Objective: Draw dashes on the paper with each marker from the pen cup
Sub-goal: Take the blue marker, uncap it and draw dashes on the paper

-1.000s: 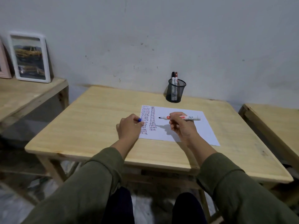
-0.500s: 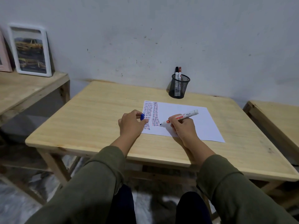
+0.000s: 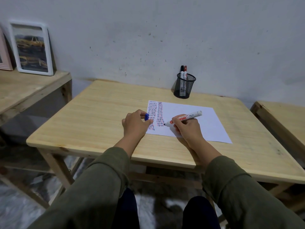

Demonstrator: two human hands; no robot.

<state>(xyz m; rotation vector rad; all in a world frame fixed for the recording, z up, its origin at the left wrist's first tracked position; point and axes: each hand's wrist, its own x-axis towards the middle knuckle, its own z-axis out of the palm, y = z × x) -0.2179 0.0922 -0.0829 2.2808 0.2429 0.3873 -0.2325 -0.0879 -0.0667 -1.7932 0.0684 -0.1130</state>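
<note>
A sheet of white paper (image 3: 194,120) lies on the wooden surface (image 3: 99,116), right of its centre, with two columns of short red and dark dashes (image 3: 156,114) running down its left edge. The right hand (image 3: 186,129) rests on the near part of the sheet and pinches an uncapped white marker (image 3: 183,119) between thumb and fingers; the marker slants from upper right down to the left, and its dark tip sits at the paper just right of the second column, near the bottom of that column. The left hand (image 3: 136,124) lies curled at the left edge of the paper, covering the lower part of the first column, and holds a small blue cap (image 3: 146,116) between thumb and forefinger. At the far side of the surface, close to the wall, stands a black mesh pen cup (image 3: 184,85) with two markers (image 3: 183,72) upright in it, one black-capped and one red-capped. A white picture frame (image 3: 31,48) leans against the wall on a separate bench at the far left.
</note>
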